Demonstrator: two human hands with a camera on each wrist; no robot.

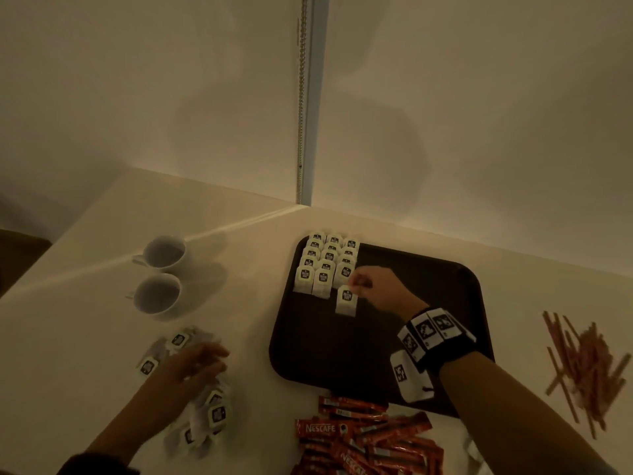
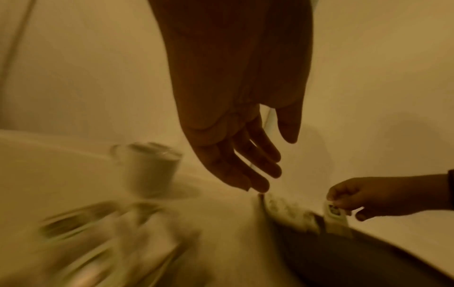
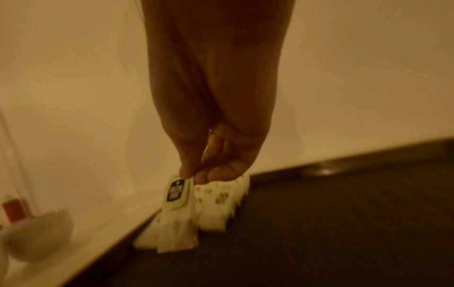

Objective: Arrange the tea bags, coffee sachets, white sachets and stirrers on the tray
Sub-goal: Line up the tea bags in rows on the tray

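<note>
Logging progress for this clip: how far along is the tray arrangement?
Done: three rows of tea bags on the tray. In hand: right hand pinches another tea bag. Left: loose tea bags under the left hand, Nescafe sachets, stirrers.

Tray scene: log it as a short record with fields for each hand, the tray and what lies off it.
right hand: pinches the tag of one tea bag in a fingertip grip, over the tray
left hand: fingers straight, over the loose tea bags, holding nothing
tray: dark; rows of tea bags in its far left corner
off tray: coffee sachets, stirrers, two cups
</note>
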